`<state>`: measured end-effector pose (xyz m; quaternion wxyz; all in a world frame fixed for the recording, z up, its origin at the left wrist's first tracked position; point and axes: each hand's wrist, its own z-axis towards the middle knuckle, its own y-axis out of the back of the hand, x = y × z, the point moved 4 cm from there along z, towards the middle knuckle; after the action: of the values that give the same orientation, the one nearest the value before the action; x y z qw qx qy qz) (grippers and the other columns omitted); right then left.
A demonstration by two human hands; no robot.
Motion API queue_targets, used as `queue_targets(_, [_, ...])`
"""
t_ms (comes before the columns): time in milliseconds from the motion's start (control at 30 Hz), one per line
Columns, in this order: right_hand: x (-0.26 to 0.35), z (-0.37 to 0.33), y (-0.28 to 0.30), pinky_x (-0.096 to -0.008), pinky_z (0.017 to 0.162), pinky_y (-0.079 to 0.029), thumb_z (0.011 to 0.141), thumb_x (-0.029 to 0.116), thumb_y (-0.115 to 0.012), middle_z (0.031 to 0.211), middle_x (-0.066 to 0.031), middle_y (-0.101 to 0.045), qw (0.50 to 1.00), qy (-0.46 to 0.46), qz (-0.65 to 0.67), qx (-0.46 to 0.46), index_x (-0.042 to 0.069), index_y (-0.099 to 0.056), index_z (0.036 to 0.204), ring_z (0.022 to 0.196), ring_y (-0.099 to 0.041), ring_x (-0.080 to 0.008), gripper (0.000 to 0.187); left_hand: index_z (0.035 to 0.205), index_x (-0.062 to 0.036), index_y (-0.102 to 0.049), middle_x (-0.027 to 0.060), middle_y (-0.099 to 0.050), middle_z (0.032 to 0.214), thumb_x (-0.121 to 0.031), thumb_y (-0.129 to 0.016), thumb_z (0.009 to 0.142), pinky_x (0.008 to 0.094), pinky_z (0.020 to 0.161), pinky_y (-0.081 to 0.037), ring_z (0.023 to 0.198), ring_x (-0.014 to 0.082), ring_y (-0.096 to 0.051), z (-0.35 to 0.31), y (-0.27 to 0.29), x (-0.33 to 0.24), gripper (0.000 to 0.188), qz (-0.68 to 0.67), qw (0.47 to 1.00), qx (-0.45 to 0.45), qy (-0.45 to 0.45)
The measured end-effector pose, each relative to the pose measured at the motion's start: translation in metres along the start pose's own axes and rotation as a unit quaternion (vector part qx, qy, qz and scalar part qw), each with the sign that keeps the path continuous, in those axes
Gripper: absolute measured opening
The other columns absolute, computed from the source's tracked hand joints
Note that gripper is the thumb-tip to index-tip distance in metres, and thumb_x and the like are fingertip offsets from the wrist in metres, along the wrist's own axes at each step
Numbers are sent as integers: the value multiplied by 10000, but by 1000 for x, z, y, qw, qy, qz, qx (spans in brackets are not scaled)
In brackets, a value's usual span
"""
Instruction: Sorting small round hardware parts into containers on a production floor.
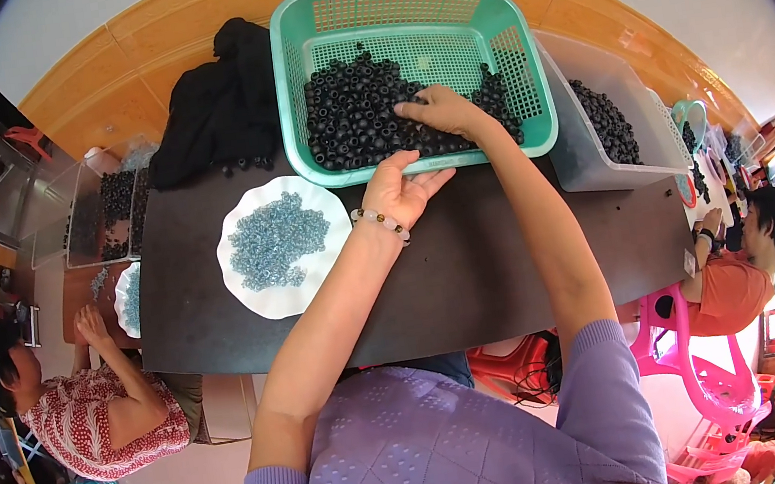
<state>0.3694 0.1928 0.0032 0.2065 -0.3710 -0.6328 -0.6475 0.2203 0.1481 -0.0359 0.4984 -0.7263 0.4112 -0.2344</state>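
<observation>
A green plastic basket point(293, 107) with mesh sides stands at the table's far side, holding a heap of black beads point(355, 109) with holes through them. My right hand point(449, 113) reaches into it over the beads. Its thumb points left, while the other fingers are mostly hidden beneath the hand. At the basket's near rim, my left hand point(401, 193) is turned palm up, open, fingers stretched to the right; no bead shows on the palm. A beaded bracelet point(380, 223) circles that wrist. Left of my forearm lies a white scalloped plate point(263, 302) with small clear-blue beads point(277, 242).
Right of the basket, a clear plastic bin point(583, 167) holds more black beads. Black cloth point(211, 108) lies at the back left, near a clear divided box point(91, 217). People sit at both sides; a pink plastic chair point(690, 349) stands at the right.
</observation>
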Motion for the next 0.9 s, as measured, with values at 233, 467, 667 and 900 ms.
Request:
queue_targets(233, [-8,3,22,-264,437,-399,836,389,-626,607,-55,-578,996,-40,71,-40,-7,-597,728,485,-514,-115,411,1071,42,-385,224,-403,1193,74,-517,818,643,959,-386,1168,424,-435,4,-2,-2,287,2,1000,-5,8])
queue_targets(467, [-21,-4,32,-210,385,-274,840,432,-613,576,14,-510,985,-111,127,-46,63,-570,717,448,-410,-62,391,1104,47,-360,221,-398,1203,81,-516,816,650,955,-387,1182,429,-422,4,-2,-5,330,-4,1000,-7,11])
queue_targets(667, [-6,-28,51,-185,389,-256,864,441,-587,582,32,-498,971,-107,200,-74,73,-573,761,453,-397,-38,382,1118,97,-334,291,-413,1218,71,-473,857,652,967,-377,1188,450,-425,2,-10,-6,297,4,999,-36,4])
queue_targets(900, [30,-97,54,-185,402,-272,885,411,-574,570,29,-482,961,-59,232,-137,66,-561,761,460,-397,-34,367,1136,103,-314,306,-385,1247,78,-480,842,651,991,-349,1203,474,-398,-1,-16,-13,338,4,999,-45,10])
